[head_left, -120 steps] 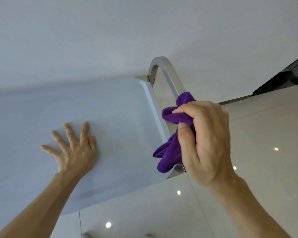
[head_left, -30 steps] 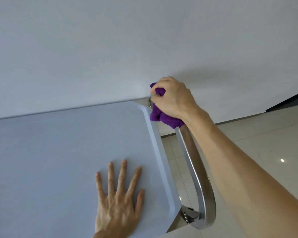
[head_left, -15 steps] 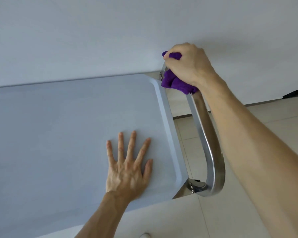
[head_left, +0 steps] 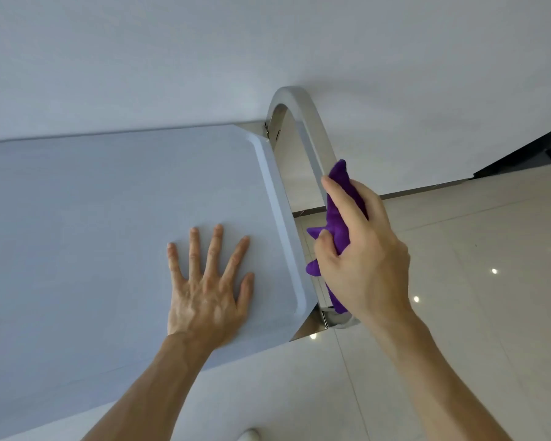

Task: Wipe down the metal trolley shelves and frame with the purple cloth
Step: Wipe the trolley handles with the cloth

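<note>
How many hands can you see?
2. The left hand lies flat on the trolley top; the right hand grips the purple cloth around the handle.

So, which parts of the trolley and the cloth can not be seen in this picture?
- Handle, head view: its near stretch is hidden by the right hand and the purple cloth.
- Lower shelves and frame: hidden under the top shelf.
- Top shelf: cut off by the left edge.
- Cloth: mostly covered by the hand.
</note>
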